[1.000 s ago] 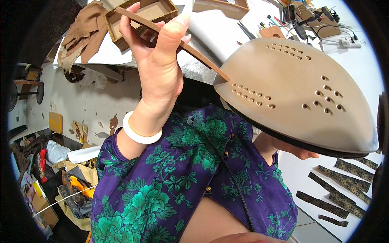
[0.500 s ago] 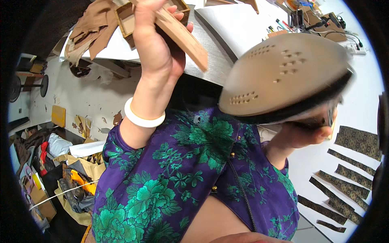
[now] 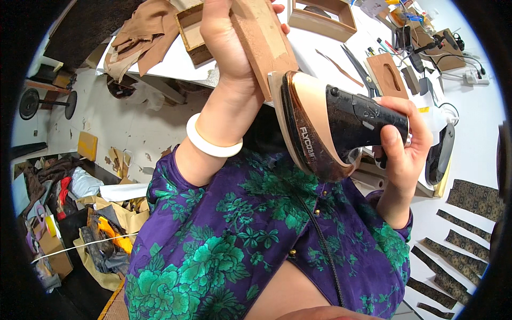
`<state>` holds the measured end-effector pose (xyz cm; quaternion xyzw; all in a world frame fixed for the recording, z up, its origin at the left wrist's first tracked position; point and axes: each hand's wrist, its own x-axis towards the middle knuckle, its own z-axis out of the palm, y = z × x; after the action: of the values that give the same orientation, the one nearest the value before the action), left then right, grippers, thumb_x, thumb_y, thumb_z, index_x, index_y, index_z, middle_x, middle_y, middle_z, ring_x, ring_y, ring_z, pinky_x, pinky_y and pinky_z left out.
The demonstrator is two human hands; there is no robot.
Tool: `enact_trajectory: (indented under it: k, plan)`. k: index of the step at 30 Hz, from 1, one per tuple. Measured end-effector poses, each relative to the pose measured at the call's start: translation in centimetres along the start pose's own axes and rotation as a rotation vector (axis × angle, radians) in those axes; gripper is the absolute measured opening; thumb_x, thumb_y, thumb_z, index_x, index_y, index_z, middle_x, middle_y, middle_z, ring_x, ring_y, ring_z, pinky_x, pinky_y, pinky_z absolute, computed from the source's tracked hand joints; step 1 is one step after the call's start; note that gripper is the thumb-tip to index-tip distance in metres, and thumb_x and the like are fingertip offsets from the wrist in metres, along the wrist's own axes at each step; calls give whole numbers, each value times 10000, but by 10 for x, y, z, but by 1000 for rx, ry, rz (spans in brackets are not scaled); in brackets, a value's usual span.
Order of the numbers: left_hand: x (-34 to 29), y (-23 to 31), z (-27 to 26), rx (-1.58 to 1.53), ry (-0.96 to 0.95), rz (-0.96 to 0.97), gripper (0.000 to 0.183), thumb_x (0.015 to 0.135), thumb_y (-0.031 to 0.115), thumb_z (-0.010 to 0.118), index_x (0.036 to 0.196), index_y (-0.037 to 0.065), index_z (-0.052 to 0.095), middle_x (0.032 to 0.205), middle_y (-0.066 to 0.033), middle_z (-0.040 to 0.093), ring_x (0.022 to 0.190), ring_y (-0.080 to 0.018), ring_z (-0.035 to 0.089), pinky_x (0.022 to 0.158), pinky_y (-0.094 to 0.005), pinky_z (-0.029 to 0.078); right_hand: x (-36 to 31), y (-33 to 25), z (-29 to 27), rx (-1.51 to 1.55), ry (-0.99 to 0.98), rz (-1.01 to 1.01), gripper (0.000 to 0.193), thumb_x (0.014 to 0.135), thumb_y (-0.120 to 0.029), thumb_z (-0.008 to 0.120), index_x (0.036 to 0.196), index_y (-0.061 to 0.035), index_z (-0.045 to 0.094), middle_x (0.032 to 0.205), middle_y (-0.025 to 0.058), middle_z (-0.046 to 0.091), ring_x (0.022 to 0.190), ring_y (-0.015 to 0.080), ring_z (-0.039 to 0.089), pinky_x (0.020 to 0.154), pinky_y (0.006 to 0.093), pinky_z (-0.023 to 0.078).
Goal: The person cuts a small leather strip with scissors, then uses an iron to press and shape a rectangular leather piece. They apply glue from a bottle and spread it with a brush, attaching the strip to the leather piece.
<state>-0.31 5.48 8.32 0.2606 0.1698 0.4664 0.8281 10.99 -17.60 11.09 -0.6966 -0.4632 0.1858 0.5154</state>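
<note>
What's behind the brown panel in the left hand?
Fingertips of the left hand show past the brown panel; its far face and the rest of those fingers are hidden.

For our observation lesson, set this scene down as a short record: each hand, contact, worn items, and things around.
Left hand: grips a brown slab
Right hand: grips the black handle of a clothes iron
Contact: iron tip overlaps the slab's lower end in view; touching cannot be told
Left wrist: white bangle
Right side: dark patterned strips
Upper left: brown leather-like sheets
Top: open rectangular box
</note>
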Motion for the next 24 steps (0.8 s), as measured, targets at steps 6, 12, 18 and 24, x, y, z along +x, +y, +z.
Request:
enact_trajectory:
  k: [6, 12, 18, 24]
  plan:
    - [-6, -3, 7, 52, 36, 72, 571, 871, 530, 636, 1102, 8, 642, 946, -119, 654, 829, -212, 647, 724, -318, 540, 7, -13, 5, -33, -32, 60, 310, 910, -202, 792, 1107, 9, 679, 880, -2, 690, 757, 39, 586, 687, 196, 450]
    - [-12, -4, 12, 83, 118, 55, 580, 869, 532, 642, 1113, 6, 646, 958, -126, 662, 853, -221, 644, 766, -329, 535, 13, -16, 14, -22, -1, 102, 292, 907, -185, 793, 1097, 10, 686, 869, -1, 694, 793, 46, 605, 728, 204, 470]
    - [-7, 0, -18, -101, -170, -23, 717, 911, 570, 540, 1387, 35, 519, 1164, -195, 652, 1040, -317, 652, 947, -436, 537, 20, 6, 3, 30, 53, -163, 466, 928, -350, 745, 1164, 48, 687, 964, 76, 714, 809, 109, 648, 732, 240, 503]
    - [7, 4, -86, -359, -176, -323, 551, 1010, 324, 490, 1441, -18, 461, 1337, -216, 629, 1198, -379, 664, 1016, -564, 560, -7, 63, -24, 457, 554, -261, 796, 981, -708, 515, 1236, 36, 642, 935, 136, 718, 600, 138, 639, 473, 240, 466]
